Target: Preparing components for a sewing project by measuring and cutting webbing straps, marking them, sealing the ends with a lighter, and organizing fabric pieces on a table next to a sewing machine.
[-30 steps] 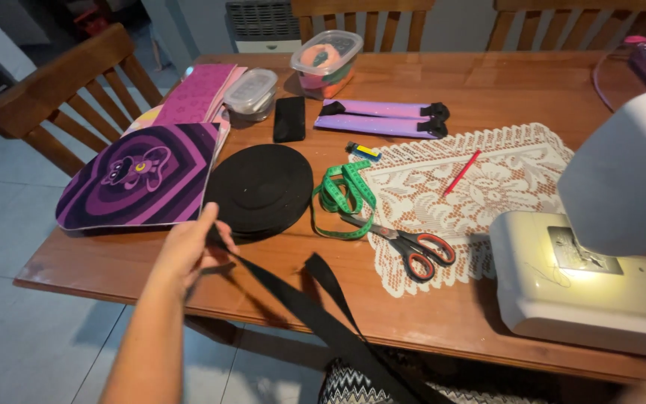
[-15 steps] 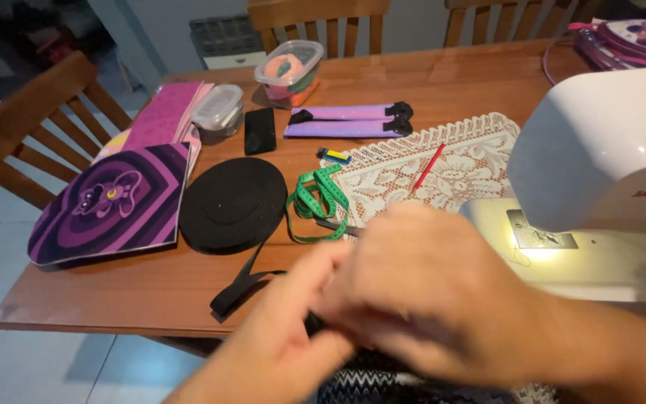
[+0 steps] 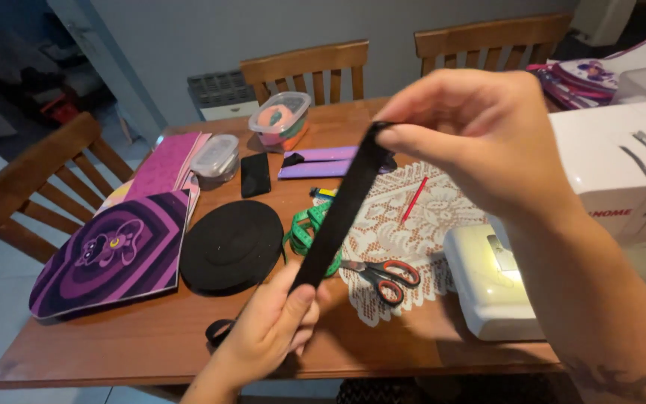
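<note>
- Strap [image 3: 342, 209]: a black webbing band at centre frame, stretched taut on a diagonal from lower centre to upper centre, above the table [image 3: 151, 344]. Half a second ago it lay low near the front edge, hidden under both hands; now it is raised and pulled straight.
- Right hand [image 3: 480, 127]: upper right of centre, thumb and forefinger pinched shut on the strap's upper end; the other fingers curl loosely behind. It has risen from the lower frame since the earlier view.
- Left hand [image 3: 274, 325]: lower centre, thumb pressed against the fingers, clamped on the strap's lower end. A short loop of strap hangs out at its left, over the table.
- Roll [image 3: 232, 245]: a flat black disc of webbing just left of the strap, on the table.
- Tape measure [image 3: 306, 233]: green, coiled, partly behind the strap.
- Scissors [image 3: 383, 275]: red-and-black handles, on the lace mat [image 3: 420, 224], just right of the strap's lower half.
- Sewing machine [image 3: 607, 217]: white, at right, beneath the right forearm.
- Purple board [image 3: 110, 258]: at left, reaching the table's left edge.
- Open room: bare wood shows along the front edge, lower left of the left hand; the back of the table is crowded with boxes [image 3: 280, 120] and a phone [image 3: 255, 174].
</note>
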